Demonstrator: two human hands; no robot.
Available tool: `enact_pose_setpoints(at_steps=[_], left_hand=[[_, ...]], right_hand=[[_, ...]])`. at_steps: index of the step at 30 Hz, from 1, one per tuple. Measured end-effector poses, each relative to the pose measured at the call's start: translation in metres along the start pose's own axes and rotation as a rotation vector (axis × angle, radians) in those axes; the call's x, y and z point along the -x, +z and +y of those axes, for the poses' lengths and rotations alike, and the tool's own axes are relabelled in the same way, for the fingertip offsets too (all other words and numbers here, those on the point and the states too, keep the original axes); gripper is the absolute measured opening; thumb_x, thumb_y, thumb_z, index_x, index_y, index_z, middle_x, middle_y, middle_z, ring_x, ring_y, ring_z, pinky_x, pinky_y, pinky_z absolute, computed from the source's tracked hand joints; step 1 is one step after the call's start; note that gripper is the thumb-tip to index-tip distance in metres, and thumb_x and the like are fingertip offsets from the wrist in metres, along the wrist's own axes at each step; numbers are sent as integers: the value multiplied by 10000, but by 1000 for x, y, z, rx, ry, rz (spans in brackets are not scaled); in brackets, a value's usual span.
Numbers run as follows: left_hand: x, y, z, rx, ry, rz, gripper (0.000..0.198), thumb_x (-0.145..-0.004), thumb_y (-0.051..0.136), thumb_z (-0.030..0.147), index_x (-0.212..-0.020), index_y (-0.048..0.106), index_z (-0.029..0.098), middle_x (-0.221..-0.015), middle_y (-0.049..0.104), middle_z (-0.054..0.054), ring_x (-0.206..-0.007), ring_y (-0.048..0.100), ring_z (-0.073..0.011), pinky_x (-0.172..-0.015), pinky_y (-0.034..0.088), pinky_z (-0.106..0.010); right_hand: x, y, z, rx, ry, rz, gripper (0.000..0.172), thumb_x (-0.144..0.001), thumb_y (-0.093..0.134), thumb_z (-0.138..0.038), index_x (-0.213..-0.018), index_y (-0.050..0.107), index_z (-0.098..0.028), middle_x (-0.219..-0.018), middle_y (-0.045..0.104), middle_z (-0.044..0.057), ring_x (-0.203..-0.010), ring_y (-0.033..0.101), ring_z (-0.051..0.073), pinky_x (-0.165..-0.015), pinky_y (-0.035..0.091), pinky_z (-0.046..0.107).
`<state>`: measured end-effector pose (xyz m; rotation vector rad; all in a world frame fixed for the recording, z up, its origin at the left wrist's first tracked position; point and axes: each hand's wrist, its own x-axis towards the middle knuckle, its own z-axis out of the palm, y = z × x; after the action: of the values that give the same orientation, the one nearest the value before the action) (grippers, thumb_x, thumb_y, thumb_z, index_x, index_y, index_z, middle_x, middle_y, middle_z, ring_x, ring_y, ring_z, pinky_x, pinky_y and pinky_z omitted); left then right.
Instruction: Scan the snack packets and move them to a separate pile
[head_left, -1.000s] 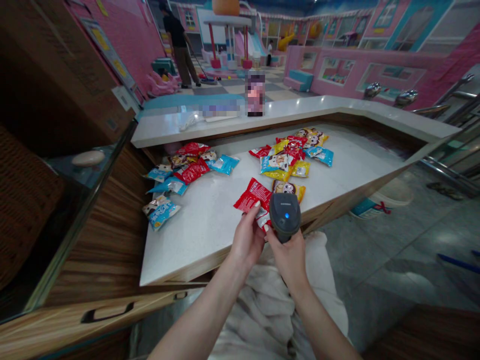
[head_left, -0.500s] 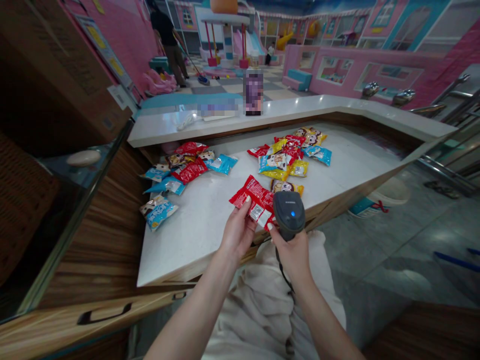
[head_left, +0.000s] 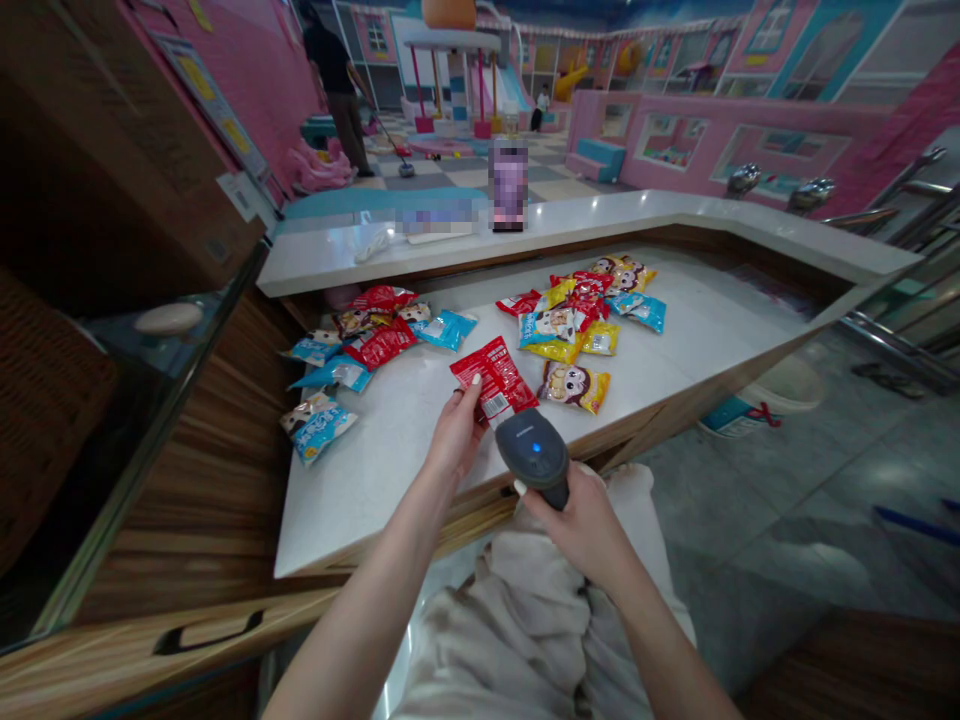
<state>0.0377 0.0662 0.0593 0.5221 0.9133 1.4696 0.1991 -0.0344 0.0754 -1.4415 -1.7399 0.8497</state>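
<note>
My left hand (head_left: 459, 425) grips a red snack packet (head_left: 495, 375) by its left side, thumb on top, with the printed back and a white barcode patch facing up. In my right hand (head_left: 574, 515) is a dark barcode scanner (head_left: 532, 447) with a blue light lit on it; its head points at the barcode end of the packet. Just beyond the scanner a yellow-and-brown snack packet (head_left: 575, 385) lies on the white counter (head_left: 375, 490). A pile of red, yellow and blue packets (head_left: 555, 325) lies behind it.
At the left lies another group of packets, with a red packet (head_left: 381, 343) and a blue packet (head_left: 319, 428). A raised ledge (head_left: 600, 212) runs along the back. A drawer handle (head_left: 210, 632) juts out at lower left. A bucket (head_left: 780, 395) stands at right. A person (head_left: 337, 85) stands far off.
My left hand has moved the red packet a little left and away from me. My right hand has let go of the packet's edge, and the scanner has shifted left and tilted toward the barcode.
</note>
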Motion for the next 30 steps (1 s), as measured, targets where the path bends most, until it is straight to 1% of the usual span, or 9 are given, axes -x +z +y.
enact_pose_setpoints(at_steps=[3,9,12,16,21,23,26,28,30], left_hand=[[-2,-1,0,-17,-2,-4,292,-841,724,370,-999,679,129,-987,756,-99,-801,706,-170,-793,552,-302],[-7,-4,-1,-27,-62,-20,307,-863,688,382,-1026,681,122,-1068,747,-141,-959,719,-228,-870,557,-350],[-8,-6,-2,-31,-38,-23,323,-840,715,387,-1028,674,127,-1035,752,-125,-889,724,-210,-847,559,-344],[-7,-7,-3,-24,-17,-8,299,-827,731,368,-996,663,131,-968,755,-91,-766,704,-162,-751,552,-289],[-11,-4,-2,-5,-13,29,273,-819,717,329,-1002,660,136,-961,749,-89,-760,691,-157,-716,538,-275],[-18,0,-2,-11,32,41,244,-813,695,311,-990,656,147,-947,741,-73,-770,683,-158,-729,535,-278],[-33,12,-3,-158,213,32,235,-820,670,284,-1035,654,188,-1039,731,-55,-917,675,-184,-856,527,-307],[-48,26,-4,-326,353,-32,291,-843,658,279,-1130,647,230,-1183,704,-53,-1118,624,-220,-1014,468,-352],[-66,44,-5,-494,460,-136,358,-867,636,273,-1225,627,254,-1304,655,-57,-1267,538,-249,-1127,369,-389]], right_hand=[[4,2,-4,20,9,-12,188,-830,639,-267,-992,681,-181,-886,763,89,-846,710,287,-713,504,325],[8,2,-6,25,16,-19,177,-837,616,-252,-980,681,-171,-869,758,91,-835,706,283,-689,487,311],[8,1,-6,22,21,-13,179,-832,623,-248,-980,685,-169,-862,755,86,-822,702,275,-690,487,308],[8,1,-6,6,12,14,192,-827,631,-253,-988,693,-167,-871,757,88,-809,700,269,-695,494,308],[10,-3,-5,-63,11,39,195,-815,628,-234,-991,687,-172,-885,762,83,-839,704,265,-706,508,296],[12,-6,-3,-80,31,42,181,-814,629,-240,-974,685,-177,-870,761,78,-829,702,263,-724,512,304],[14,-10,2,-91,60,57,196,-812,637,-259,-980,689,-172,-880,763,84,-846,702,272,-762,517,325],[15,-12,6,-93,70,72,201,-811,641,-279,-973,691,-172,-879,762,82,-847,700,276,-762,520,333],[15,-15,10,-81,77,90,184,-805,644,-293,-938,693,-176,-853,757,76,-824,697,275,-745,524,336]])
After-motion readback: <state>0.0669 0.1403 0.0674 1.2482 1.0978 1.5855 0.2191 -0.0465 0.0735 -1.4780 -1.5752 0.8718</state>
